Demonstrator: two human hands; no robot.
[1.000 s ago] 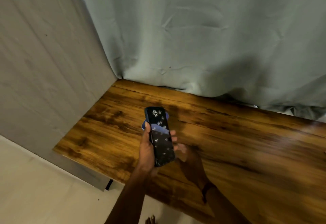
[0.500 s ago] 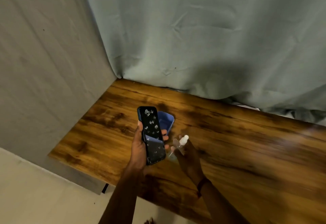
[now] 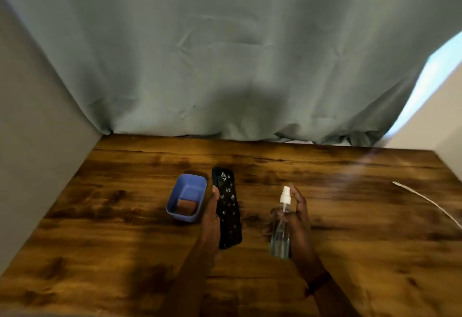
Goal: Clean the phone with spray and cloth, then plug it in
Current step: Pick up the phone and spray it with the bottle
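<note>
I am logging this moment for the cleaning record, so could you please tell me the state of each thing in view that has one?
Black phone: held in the left hand, screen up, dotted with droplets.
Clear spray bottle with white nozzle: upright, gripped by the right hand, partly filled.
Blue plastic tub: open, resting on the wooden table, a brown folded item inside.
White cable: lying loose on the table, not plugged into the phone.

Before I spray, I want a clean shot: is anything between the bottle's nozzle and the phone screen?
Nothing visible. The right hand holds the bottle upright beside the phone in the left hand, with only bare table showing between them. The blue tray sits on the phone's far side.
</note>
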